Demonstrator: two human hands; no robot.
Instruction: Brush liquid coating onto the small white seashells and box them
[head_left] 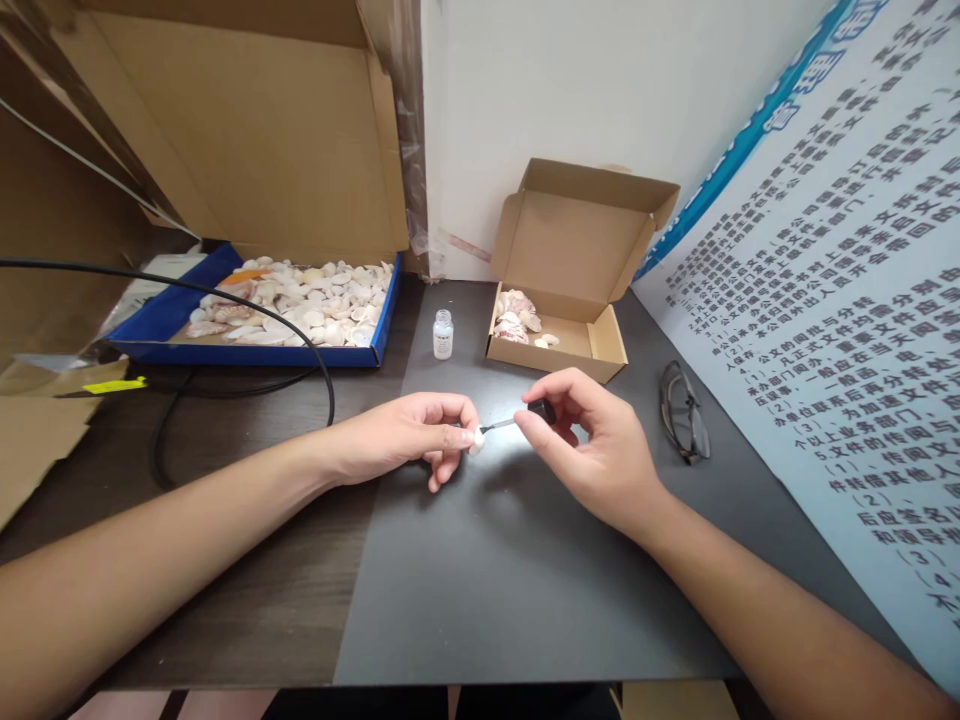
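Between the thumb and fingers of my left hand [412, 438] is a small white seashell [477, 441]. My right hand [592, 445] pinches the black cap of a brush applicator [541, 410]. Its thin stem points left, and the dark tip touches the shell or lies right against it; I cannot tell which. Behind my hands a small clear glass bottle [442, 336] with a pale label stands upright, its neck uncapped. To its right an open cardboard box [559, 362] holds several shells [514, 318], some large and ribbed.
At the back left, a blue-sided box [255, 355] is filled with white shells [330, 300]. A black cable [225, 292] loops in front of it. Glasses [684, 412] lie on the dark mat [450, 600] beside my right hand. A printed sheet [847, 330] stands along the right.
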